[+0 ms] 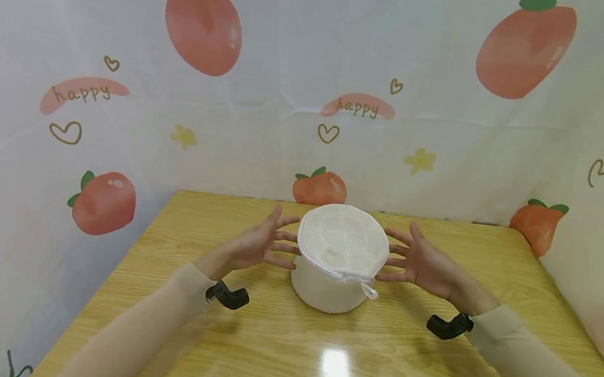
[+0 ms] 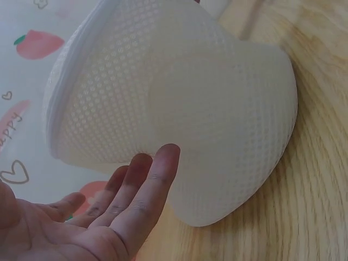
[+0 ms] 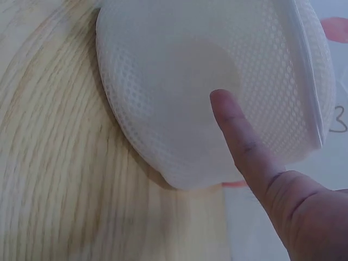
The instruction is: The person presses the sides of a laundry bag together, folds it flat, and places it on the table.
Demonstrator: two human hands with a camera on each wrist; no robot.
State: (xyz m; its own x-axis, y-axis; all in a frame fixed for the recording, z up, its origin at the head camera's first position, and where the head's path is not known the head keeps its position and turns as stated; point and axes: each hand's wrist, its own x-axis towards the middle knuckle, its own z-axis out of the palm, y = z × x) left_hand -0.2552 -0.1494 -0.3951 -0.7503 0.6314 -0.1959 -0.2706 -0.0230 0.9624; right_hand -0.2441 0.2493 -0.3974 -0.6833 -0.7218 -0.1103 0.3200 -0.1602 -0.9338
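A round white mesh laundry bag (image 1: 332,290) stands upright on the wooden table, its zipped lid facing up and a zipper pull loop (image 1: 370,291) hanging at the front right. At its left side is my left hand (image 1: 263,246), fingers spread and nearly straight. My right hand (image 1: 426,264) mirrors it on the other side, fingers also extended toward the bag. In the left wrist view the fingertips (image 2: 166,155) overlap the mesh wall. One finger (image 3: 239,133) points at the mesh in the right wrist view. Whether the fingertips touch the bag I cannot tell.
The wooden table (image 1: 262,356) extends on all sides of the bag. Behind it and along both sides hangs a white cloth (image 1: 273,44) printed with fruit, hearts and flowers. Black bands (image 1: 230,296) sit on both wrists.
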